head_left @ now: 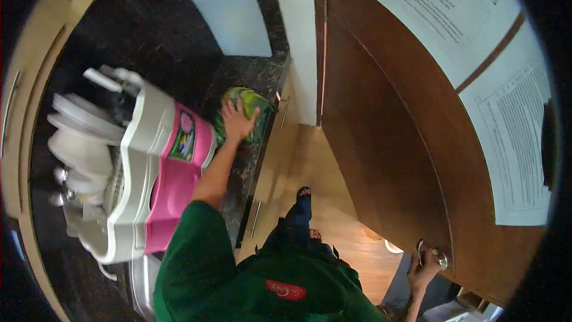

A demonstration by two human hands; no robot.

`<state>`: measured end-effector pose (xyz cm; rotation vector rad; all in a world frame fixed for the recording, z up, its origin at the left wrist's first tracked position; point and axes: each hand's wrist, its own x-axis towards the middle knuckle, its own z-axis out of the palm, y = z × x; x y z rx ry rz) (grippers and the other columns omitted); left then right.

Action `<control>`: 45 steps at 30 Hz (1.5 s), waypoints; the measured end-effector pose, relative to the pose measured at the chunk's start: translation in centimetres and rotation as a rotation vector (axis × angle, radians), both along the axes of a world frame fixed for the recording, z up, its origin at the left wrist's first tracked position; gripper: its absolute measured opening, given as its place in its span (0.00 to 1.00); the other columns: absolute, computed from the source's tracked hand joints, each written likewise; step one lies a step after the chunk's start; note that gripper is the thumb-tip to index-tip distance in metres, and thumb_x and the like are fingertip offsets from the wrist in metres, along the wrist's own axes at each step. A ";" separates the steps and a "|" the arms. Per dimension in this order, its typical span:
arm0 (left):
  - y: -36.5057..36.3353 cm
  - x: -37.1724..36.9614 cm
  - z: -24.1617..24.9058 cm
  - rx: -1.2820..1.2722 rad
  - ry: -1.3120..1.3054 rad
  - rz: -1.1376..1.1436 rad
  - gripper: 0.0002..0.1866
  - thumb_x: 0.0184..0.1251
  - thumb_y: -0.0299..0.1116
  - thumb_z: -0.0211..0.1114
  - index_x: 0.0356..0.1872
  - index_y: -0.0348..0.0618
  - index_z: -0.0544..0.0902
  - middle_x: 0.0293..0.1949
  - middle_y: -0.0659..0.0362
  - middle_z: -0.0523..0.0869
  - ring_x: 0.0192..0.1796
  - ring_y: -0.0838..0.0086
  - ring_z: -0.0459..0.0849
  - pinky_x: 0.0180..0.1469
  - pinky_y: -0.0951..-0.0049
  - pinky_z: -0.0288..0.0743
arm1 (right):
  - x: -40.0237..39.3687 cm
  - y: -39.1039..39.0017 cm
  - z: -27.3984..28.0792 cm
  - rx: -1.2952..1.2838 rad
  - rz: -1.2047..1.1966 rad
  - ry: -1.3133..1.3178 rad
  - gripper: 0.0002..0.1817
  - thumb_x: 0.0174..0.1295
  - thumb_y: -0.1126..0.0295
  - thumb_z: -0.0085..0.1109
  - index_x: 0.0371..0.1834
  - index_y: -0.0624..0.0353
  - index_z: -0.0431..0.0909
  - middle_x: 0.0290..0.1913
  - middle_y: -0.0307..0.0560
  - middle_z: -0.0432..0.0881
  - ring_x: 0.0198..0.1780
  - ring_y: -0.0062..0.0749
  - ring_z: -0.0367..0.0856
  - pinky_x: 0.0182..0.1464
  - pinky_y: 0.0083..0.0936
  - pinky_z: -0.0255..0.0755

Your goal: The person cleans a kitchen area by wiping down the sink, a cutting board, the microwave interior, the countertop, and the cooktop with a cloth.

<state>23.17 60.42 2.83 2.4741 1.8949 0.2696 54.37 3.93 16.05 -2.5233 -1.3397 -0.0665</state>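
My left hand [238, 120] rests on a green plastic-wrapped bundle [256, 104], which looks like a leafy vegetable, on the dark counter. Its fingers are spread over the top. At the lower right, my right hand [422, 273] is closed around the metal door handle [441, 259] of the brown door [387, 101]. A pink and white dish rack [173, 203] stands just left of my left forearm. I cannot make out what is inside the green bundle.
Plates and bowls [83, 149] fill the dish rack. A white cutting board [235, 18] leans at the back of the counter [247, 71]. Printed sheets [429, 12] are fixed to the door. Below are the wooden floor [333, 203] and light cabinets [271, 167]. A metal sink [143, 286] sits lower left.
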 end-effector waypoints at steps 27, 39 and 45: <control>3.2 13.2 0.1 -0.259 -0.226 -0.588 0.18 0.58 0.38 0.56 0.44 0.35 0.77 0.39 0.41 0.80 0.45 0.47 0.76 0.52 0.53 0.69 | 0.0 1.3 0.3 -0.030 -0.260 0.070 0.14 0.57 0.66 0.51 0.43 0.64 0.74 0.42 0.56 0.75 0.47 0.50 0.72 0.52 0.40 0.62; -3.9 12.7 14.6 -0.642 -0.722 -0.819 0.11 0.63 0.36 0.56 0.31 0.38 0.80 0.28 0.59 0.82 0.30 0.75 0.79 0.35 0.72 0.74 | -6.5 36.4 -18.7 0.420 0.264 1.045 0.39 0.51 0.64 0.65 0.65 0.65 0.57 0.60 0.53 0.67 0.62 0.44 0.64 0.64 0.36 0.55; 21.7 8.6 22.0 0.191 -1.173 -0.156 0.21 0.54 0.40 0.67 0.46 0.42 0.75 0.43 0.51 0.80 0.40 0.66 0.80 0.41 0.67 0.74 | -9.6 42.3 -12.0 0.752 -0.091 1.608 0.17 0.57 0.66 0.61 0.47 0.63 0.74 0.43 0.42 0.80 0.42 0.28 0.78 0.48 0.26 0.69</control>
